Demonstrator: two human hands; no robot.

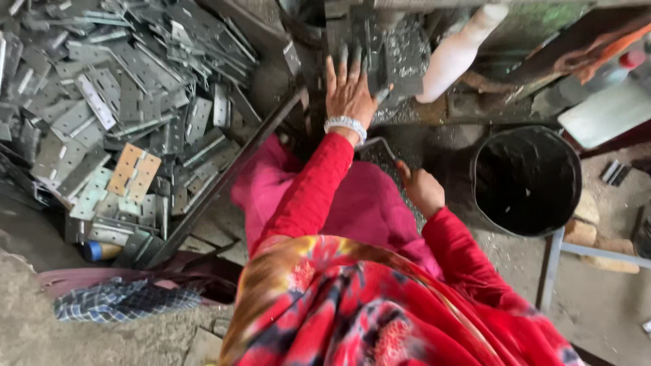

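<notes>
Pressing flat: left hand (348, 91) spread on metal plates (390, 57); right hand (422, 190) grip round rod (377, 144).

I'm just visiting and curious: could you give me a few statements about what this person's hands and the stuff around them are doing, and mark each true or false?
1. The left hand lies flat with fingers spread on grey metal plates. True.
2. The right hand is raised high above the black bucket. False: it sits low, gripping a thin metal handle beside the bucket.
3. A large heap of metal hinge plates lies to the left. True.
4. The left wrist is bare. False: it wears a white beaded bracelet.
</notes>
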